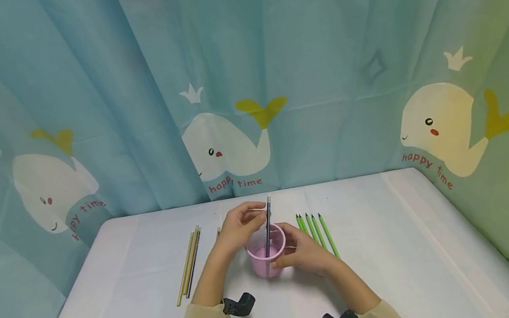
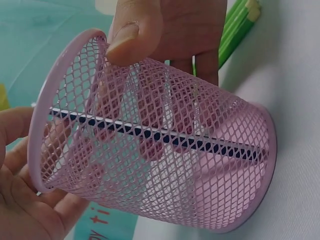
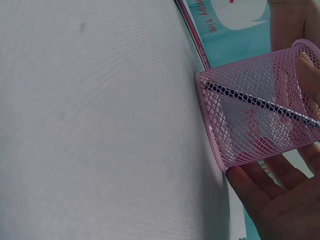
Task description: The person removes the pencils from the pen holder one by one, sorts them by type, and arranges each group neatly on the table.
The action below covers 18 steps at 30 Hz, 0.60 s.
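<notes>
A pink mesh pen cup (image 1: 267, 267) stands upright on the white table, and my right hand (image 1: 308, 252) grips its right side with the thumb at the front. A dark striped pencil (image 1: 268, 223) leans inside it, the lower end down by the base and the upper end above the rim. My left hand (image 1: 236, 231) pinches this pencil near the top between thumb and fingers. In the left wrist view the pencil (image 2: 165, 137) shows through the mesh, with its upper end hidden by fingers. The right wrist view shows the cup (image 3: 260, 65) between both hands.
Gold pencils (image 1: 187, 270) and a dark pencil (image 1: 194, 260) lie left of the cup. Another pencil tip (image 1: 218, 232) peeks out behind the left hand. Several green pencils (image 1: 326, 231) lie to the right, partly behind the right hand. A whale-print curtain (image 1: 318, 57) hangs behind the table.
</notes>
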Available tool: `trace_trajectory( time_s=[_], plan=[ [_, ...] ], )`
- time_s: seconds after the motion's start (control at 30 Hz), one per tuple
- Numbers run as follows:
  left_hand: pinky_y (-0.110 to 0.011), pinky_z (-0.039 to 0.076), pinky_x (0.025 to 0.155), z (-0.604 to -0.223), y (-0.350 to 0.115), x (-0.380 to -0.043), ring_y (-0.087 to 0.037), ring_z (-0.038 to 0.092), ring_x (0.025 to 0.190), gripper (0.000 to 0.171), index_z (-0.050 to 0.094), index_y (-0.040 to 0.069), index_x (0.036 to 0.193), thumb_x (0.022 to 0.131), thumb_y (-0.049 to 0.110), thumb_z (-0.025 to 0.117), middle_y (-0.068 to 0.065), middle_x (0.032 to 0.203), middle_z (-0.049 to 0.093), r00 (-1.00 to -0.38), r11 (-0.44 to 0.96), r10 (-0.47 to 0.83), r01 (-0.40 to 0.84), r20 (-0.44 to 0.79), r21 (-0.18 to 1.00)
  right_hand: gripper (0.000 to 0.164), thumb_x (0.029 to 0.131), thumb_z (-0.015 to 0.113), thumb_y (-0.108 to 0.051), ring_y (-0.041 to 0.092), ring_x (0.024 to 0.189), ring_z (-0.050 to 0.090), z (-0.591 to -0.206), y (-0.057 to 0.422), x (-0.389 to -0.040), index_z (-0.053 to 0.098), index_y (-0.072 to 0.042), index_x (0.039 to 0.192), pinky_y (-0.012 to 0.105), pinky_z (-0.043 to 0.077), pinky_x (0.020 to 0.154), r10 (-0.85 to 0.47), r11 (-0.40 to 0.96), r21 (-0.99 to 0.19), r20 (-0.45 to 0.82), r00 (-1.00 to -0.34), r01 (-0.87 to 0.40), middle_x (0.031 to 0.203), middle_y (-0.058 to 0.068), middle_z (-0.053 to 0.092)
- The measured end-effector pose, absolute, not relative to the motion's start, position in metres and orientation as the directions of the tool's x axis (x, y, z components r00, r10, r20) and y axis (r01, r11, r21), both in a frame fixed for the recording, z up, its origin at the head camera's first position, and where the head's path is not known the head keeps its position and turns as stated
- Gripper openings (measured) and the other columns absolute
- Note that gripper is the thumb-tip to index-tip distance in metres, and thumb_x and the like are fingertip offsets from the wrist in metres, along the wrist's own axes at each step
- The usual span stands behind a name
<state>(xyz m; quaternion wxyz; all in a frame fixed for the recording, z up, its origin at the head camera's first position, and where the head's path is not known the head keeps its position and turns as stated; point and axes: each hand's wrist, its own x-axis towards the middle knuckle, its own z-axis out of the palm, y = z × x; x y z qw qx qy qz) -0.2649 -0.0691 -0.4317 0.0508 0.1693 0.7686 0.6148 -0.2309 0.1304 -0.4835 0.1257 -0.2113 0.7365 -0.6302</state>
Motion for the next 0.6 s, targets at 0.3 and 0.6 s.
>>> trace_trajectory(
  time_s=[0.3,0.6],
  plan=[
    [-0.041,0.057,0.095,-0.426,-0.075,-0.256,-0.023,0.069,0.103,0.038,0.064,0.009,0.125,0.089,0.014,0.074,-0.008,0.103,0.074,-0.937,0.227,0.308,0.242,0.166,0.943,0.080,0.074,0.086,-0.009,0.036,0.124,0.056,-0.483,0.130,-0.229,0.047,-0.012,0.144,0.043,0.051,0.105,-0.458,0.123,-0.983,0.069,-0.886,-0.140,0.140,0.012,0.055],
    [-0.036,0.058,0.093,-0.423,-0.082,-0.243,-0.022,0.069,0.099,0.028,0.067,0.006,0.117,0.090,0.012,0.074,-0.008,0.105,0.073,-0.930,0.237,0.237,0.336,0.281,0.912,0.079,0.076,0.085,-0.006,0.042,0.131,0.051,-0.485,0.128,-0.230,0.045,-0.005,0.145,0.048,0.047,0.109,-0.468,0.097,-0.986,0.075,-0.881,-0.135,0.146,0.022,0.049]
  ],
)
